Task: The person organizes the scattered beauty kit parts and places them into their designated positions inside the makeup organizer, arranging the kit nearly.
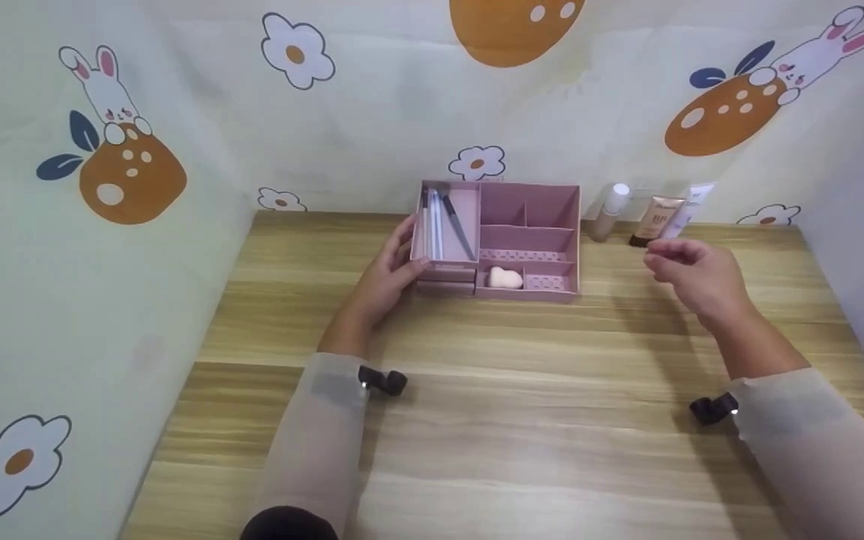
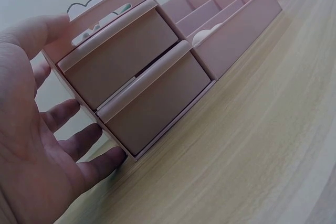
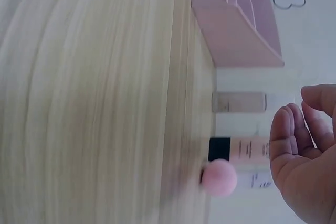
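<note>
A pink desk organizer (image 1: 529,296) stands on the wooden table, with several slim pens (image 1: 434,225) in its left top tray. A cream puff-like sponge (image 1: 505,278) sits in a small front compartment. My left hand (image 1: 387,277) holds the organizer's left side, thumb at the top front edge and fingertips against the side wall (image 2: 86,103). To the right, my right hand (image 1: 702,281) hovers by the tubes with fingers loosely bent and nothing between them. Near it are a beige tube with a black cap (image 1: 657,219), a white tube (image 1: 692,210) and a pink ball-shaped sponge (image 3: 219,177).
A small bottle with a white cap (image 1: 610,212) stands between the organizer and the tubes. Two drawers (image 2: 152,98) form the organizer's left front. Behind the table hangs a pale wall covering (image 1: 372,127) printed with flowers, rabbits and oranges.
</note>
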The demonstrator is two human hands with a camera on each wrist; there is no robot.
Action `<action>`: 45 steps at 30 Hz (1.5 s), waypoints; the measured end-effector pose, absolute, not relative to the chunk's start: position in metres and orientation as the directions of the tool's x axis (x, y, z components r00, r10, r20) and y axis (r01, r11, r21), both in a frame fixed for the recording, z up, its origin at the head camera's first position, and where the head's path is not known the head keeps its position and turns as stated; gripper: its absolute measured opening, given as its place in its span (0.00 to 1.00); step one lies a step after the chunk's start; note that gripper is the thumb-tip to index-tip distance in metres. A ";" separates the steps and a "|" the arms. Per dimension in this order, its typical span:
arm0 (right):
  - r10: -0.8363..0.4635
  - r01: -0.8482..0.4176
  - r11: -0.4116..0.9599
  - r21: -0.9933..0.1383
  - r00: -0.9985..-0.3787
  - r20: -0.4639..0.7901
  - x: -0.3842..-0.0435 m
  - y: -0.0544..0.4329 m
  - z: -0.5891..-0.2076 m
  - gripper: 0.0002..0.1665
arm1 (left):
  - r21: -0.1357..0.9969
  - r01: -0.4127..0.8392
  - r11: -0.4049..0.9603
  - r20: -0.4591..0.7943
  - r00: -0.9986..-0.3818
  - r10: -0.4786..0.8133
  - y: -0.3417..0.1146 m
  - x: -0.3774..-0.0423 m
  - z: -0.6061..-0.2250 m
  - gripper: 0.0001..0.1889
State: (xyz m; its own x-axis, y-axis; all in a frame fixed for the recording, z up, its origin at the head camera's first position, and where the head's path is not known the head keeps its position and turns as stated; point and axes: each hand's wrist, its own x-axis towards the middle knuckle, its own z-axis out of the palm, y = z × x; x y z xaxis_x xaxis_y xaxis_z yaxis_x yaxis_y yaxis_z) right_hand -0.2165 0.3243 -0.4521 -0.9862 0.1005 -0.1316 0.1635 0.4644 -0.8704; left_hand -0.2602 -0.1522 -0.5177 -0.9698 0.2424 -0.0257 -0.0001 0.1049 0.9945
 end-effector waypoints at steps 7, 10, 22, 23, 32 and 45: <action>0.184 0.237 0.427 -0.873 -0.968 -0.173 -0.225 0.346 -0.458 0.32 | 0.997 0.019 0.072 0.000 -0.967 0.254 -0.152 -0.258 -0.518 0.42; 0.233 0.292 0.450 -0.844 -0.951 -0.205 -0.228 0.353 -0.461 0.32 | 0.997 0.019 0.070 0.001 -0.967 0.256 -0.151 -0.258 -0.518 0.41; 0.304 0.411 0.435 -0.802 -0.905 -0.299 -0.239 0.374 -0.470 0.37 | 0.996 0.000 0.085 -0.020 -0.969 0.246 -0.151 -0.258 -0.517 0.41; 0.301 0.413 0.440 -0.797 -0.904 -0.303 -0.240 0.375 -0.471 0.39 | 0.996 -0.002 0.086 -0.023 -0.969 0.245 -0.152 -0.258 -0.517 0.42; 0.288 0.428 0.462 -0.777 -0.901 -0.325 -0.246 0.381 -0.481 0.44 | 0.996 -0.003 0.091 -0.026 -0.969 0.245 -0.152 -0.258 -0.516 0.42; 0.276 0.443 0.511 -0.736 -0.896 -0.348 -0.251 0.377 -0.492 0.44 | 0.996 0.013 0.083 -0.008 -0.966 0.258 -0.152 -0.259 -0.518 0.42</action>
